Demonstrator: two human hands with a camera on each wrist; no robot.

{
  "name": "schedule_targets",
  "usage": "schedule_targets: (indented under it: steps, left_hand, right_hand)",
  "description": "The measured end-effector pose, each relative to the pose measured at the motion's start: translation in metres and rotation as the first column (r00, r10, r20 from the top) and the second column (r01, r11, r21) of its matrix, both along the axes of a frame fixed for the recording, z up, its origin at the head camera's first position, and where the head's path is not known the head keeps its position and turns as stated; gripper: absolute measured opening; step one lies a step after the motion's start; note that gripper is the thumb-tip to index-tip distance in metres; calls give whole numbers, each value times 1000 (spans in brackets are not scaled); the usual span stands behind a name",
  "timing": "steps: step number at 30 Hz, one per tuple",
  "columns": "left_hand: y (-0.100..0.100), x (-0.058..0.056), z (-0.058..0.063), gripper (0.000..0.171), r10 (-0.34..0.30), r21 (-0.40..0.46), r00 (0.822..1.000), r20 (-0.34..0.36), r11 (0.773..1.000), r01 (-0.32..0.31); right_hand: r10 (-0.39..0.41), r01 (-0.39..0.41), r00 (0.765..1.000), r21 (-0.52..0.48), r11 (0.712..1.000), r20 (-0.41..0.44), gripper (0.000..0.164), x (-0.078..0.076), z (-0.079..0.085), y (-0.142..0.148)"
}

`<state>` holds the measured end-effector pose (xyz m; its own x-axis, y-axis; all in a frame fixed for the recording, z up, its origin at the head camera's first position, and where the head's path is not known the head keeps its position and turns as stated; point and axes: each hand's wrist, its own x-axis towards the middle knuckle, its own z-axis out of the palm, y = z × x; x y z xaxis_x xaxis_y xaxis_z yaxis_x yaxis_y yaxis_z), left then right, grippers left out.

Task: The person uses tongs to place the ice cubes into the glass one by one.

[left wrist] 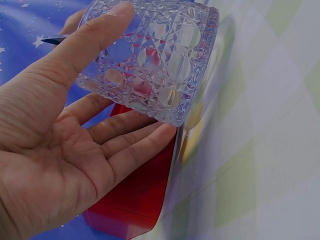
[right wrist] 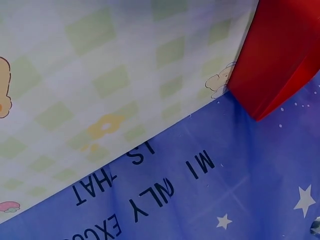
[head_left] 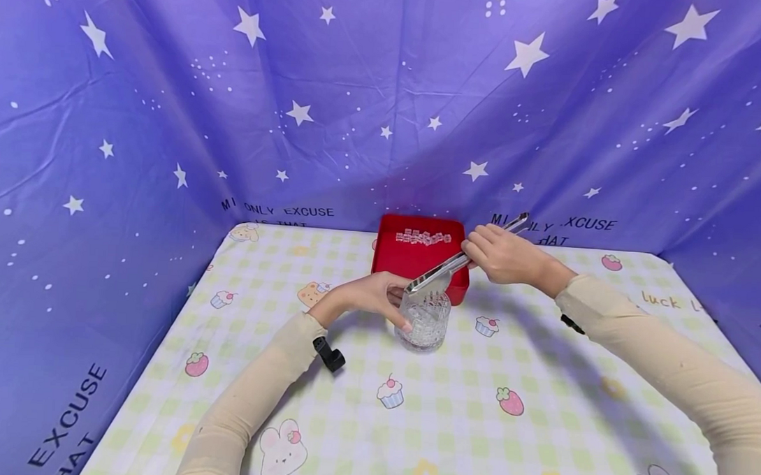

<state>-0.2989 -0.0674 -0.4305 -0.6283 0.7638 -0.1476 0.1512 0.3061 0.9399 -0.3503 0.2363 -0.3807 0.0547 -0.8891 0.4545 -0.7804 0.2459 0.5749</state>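
A clear, faceted drinking glass [head_left: 424, 323] stands on the checked tablecloth, its cut pattern plain in the left wrist view. My left hand [head_left: 373, 297] holds it from the left, thumb on the near side and fingers [left wrist: 131, 142] round the other. Silver metal tongs [head_left: 447, 266] are gripped in my right hand [head_left: 501, 254]. They slant down leftward, with their tips at the mouth of the glass. Whether they pinch anything there is too small to tell. Inside the glass, contents are hard to make out through the pattern.
Behind the glass sits a red tray [head_left: 389, 259] with several clear ice-like cubes [head_left: 421, 237] near its back wall. The tablecloth [head_left: 324, 417] spreads in front and to both sides. Purple star-printed curtains [head_left: 361, 76] hang behind and beside the table.
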Motion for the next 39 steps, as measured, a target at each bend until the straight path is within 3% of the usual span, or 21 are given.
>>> schedule_targets:
  steps: [4, 8, 13, 19, 21, 23, 25, 28, 31, 33, 35, 39]
  left_hand:
    - [0, 0, 1, 67, 18, -20, 1000, 7, 1000, -18]
    - [0, 0, 0, 73, -1, 3, 1000, 13, 1000, 1]
    - [1, 0, -1, 78, -32, 43, 999, 21, 999, 31]
    - [1, 0, 0, 79, -28, 37, 1000, 12, 999, 27]
    - [0, 0, 0, 78, -21, 27, 1000, 7, 999, 21]
    - [0, 1, 0, 78, -14, 18, 1000, 3, 1000, 14]
    - [0, 1, 1, 78, -10, 14, 1000, 7, 1000, 10]
    - [0, 1, 1, 78, -10, 11, 1000, 10, 1000, 10]
    - [0, 1, 0, 78, -13, 13, 1000, 13, 1000, 13]
    - [0, 1, 1, 79, -18, 16, 1000, 8, 1000, 18]
    - [0, 1, 1, 79, -25, 22, 1000, 7, 999, 25]
    - [0, 0, 1, 80, -37, 25, 999, 1, 999, 37]
  right_hand:
    - [-32, 31, 999, -47, 998, -20, 43, -1, 2, -1]
    - [-123, 120, 992, -104, 987, -22, 46, 0, 8, -3]
    - [-230, 245, 968, -187, 951, 98, 48, 3, 19, -9]
    - [-264, 338, 929, -304, 891, 259, 39, 5, 39, -13]
    - [-261, 355, 923, -360, 863, 284, 34, 5, 46, -15]
    - [-275, 380, 918, -435, 816, 286, 31, 5, 52, -17]
    - [-316, 420, 906, -508, 752, 282, 28, 6, 57, -21]
    - [-394, 491, 870, -593, 639, 296, 26, 6, 63, -27]
    - [-448, 556, 826, -617, 557, 341, 28, 5, 67, -33]
    - [-467, 591, 802, -607, 531, 372, 29, 4, 68, -37]
    - [-478, 617, 783, -586, 525, 397, 30, 2, 69, -41]
    - [-477, 636, 771, -536, 555, 422, 27, -3, 69, -46]
